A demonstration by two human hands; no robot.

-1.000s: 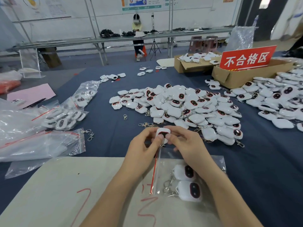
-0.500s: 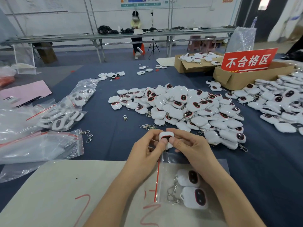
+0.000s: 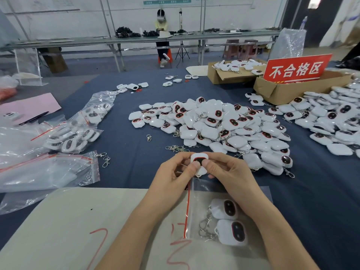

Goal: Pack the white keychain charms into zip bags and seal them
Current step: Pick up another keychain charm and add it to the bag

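Left hand (image 3: 171, 175), right hand (image 3: 228, 172) meet at centre, thumbs and fingers pinching charm (image 3: 199, 159)

Both hands, left hand (image 3: 173, 172) and right hand (image 3: 224, 172), pinch one white charm (image 3: 199, 162) just above the mouth of a zip bag (image 3: 226, 217) lying on the bench (image 3: 126, 172). Two charms (image 3: 228, 221) lie inside the bag. A big pile of charms (image 3: 214, 123) sits beyond the hands.

Factory packing floor: worktop (image 3: 136, 172) heaped with white keychain charms (image 3: 214, 123), cardboard boxes (image 3: 282, 92), long benches (image 3: 136, 40) behind.
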